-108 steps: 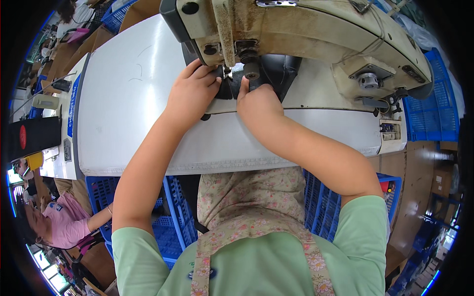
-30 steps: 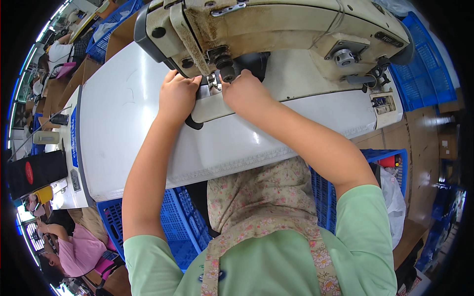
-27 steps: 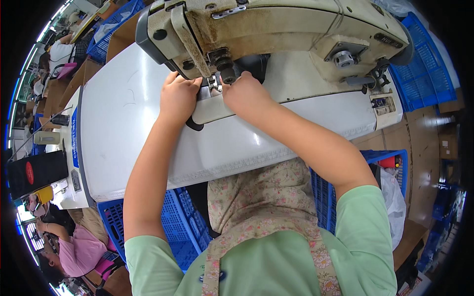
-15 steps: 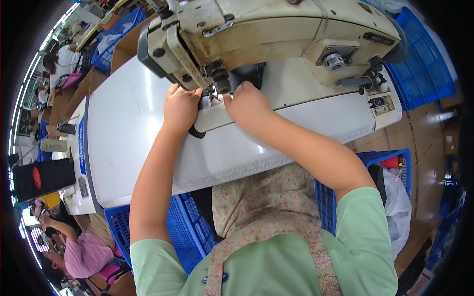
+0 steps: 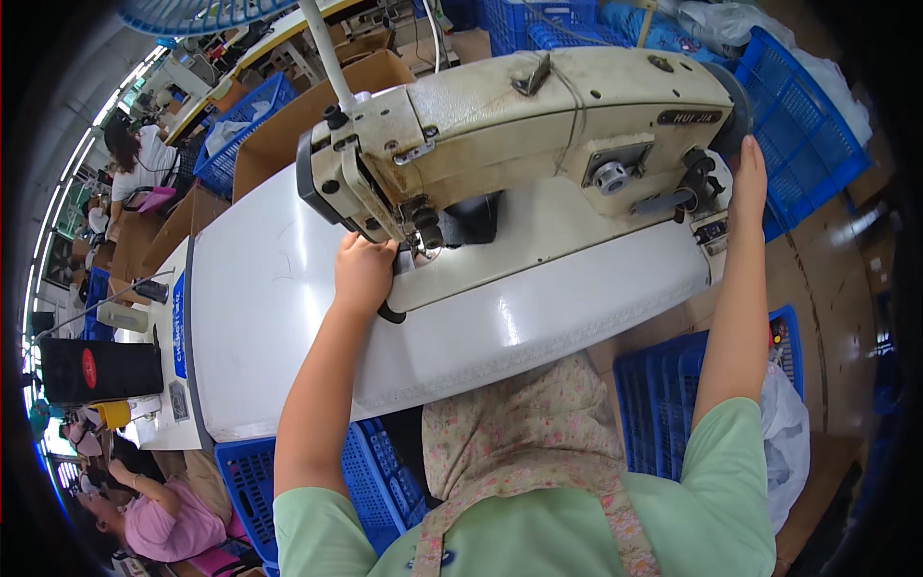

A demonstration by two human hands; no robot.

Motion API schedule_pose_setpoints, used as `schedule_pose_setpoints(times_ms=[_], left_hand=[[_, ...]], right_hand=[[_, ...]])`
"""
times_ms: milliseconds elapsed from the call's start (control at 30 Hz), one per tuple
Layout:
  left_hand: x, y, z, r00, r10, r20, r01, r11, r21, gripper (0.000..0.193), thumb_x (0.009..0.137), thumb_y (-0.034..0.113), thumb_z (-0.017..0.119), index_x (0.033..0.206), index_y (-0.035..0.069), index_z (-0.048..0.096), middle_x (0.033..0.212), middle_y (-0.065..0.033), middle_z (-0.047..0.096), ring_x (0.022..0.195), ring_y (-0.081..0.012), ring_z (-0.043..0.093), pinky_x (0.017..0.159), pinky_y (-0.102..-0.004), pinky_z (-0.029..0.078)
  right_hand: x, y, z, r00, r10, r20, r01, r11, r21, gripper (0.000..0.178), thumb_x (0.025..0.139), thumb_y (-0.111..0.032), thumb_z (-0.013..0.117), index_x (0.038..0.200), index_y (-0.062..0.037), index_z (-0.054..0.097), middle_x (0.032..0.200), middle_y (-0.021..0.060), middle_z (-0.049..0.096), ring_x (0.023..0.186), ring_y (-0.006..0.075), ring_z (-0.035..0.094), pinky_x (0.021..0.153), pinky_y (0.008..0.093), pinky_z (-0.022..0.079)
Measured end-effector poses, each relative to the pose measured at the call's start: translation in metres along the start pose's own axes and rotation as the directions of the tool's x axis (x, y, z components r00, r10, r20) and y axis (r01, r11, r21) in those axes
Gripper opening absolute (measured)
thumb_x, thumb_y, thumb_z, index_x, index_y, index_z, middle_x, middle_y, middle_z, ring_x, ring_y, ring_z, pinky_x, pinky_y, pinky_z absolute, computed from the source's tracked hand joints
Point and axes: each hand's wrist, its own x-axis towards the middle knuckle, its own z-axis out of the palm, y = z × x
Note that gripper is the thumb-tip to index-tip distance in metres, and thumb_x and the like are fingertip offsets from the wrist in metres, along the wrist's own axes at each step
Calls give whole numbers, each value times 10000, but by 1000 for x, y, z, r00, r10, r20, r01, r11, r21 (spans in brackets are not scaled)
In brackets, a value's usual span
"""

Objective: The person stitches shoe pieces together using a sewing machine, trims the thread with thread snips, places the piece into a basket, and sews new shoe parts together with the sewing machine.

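A cream sewing machine [image 5: 510, 125] stands on a white table, its needle area at the left end. My left hand [image 5: 365, 274] is beside the needle, with fingers bent and closed; their tips are hidden under the machine head, so what they pinch cannot be made out. A black piece of material [image 5: 471, 219] lies on the machine bed behind the needle. At the machine's right end, my right hand [image 5: 749, 188] has its fingers stretched out against the rim of the dark handwheel [image 5: 736, 104], holding nothing.
Blue crates [image 5: 798, 130] stand beyond the machine's right end, and another blue crate [image 5: 663, 389] sits below the front edge of the white table [image 5: 260, 317]. Cardboard [image 5: 308, 106] borders the far side. Two people sit at the left, one in a pink top [image 5: 168, 519].
My right hand has left the needle area and moved right to the handwheel. My left hand stays by the needle. The view has shifted, showing more of the far side.
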Motion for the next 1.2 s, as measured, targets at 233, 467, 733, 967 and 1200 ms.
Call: schedule_pose_setpoints(times_ms=[233, 467, 733, 967, 1200], left_hand=[[-3, 2, -6, 996, -74, 42, 76, 996, -36, 145, 810, 125, 613, 864, 112, 747, 863, 10, 686, 960, -215, 613, 883, -318, 479], [-3, 4, -11, 997, -47, 56, 46, 999, 12, 208, 761, 131, 601, 903, 146, 752, 927, 38, 678, 953, -192, 594, 867, -294, 472], [-8, 1, -7, 987, -132, 92, 137, 989, -58, 148, 778, 100, 599, 814, 114, 742, 925, -55, 671, 953, -279, 603, 853, -357, 497], [20, -8, -15, 967, 111, 229, -115, 993, 8, 225, 827, 97, 569, 1029, 59, 661, 1047, -122, 652, 1011, -315, 601, 881, -412, 478], [27, 0, -11, 876, -309, 369, 425, 858, -290, 294, 920, 148, 497, 1174, 39, 596, 1172, -163, 626, 1090, -352, 573, 940, -383, 449]], right_hand=[[53, -46, 16, 995, -30, 91, 51, 970, -239, 480, 875, -415, 681, 1042, 35, 706, 964, 79, 703, 871, 149, 638, 817, 266, 474], [156, -79, 75, 869, 179, 462, 288, 576, -765, 491, 773, -395, 723, 920, 73, 710, 864, 203, 704, 784, 250, 675, 749, 352, 506], [155, -82, 71, 890, 77, 449, 314, 611, -727, 498, 857, -439, 630, 957, 45, 697, 880, 156, 700, 808, 219, 647, 755, 354, 477], [23, -8, -85, 736, 241, 633, 559, 311, -769, 152, 712, -100, 619, 821, -63, 719, 836, 152, 671, 837, 304, 647, 766, 390, 507], [-36, 1, -98, 606, 240, 758, 626, 444, -641, 214, 702, -104, 663, 913, -90, 695, 1046, 110, 606, 987, 295, 596, 854, 358, 486]])
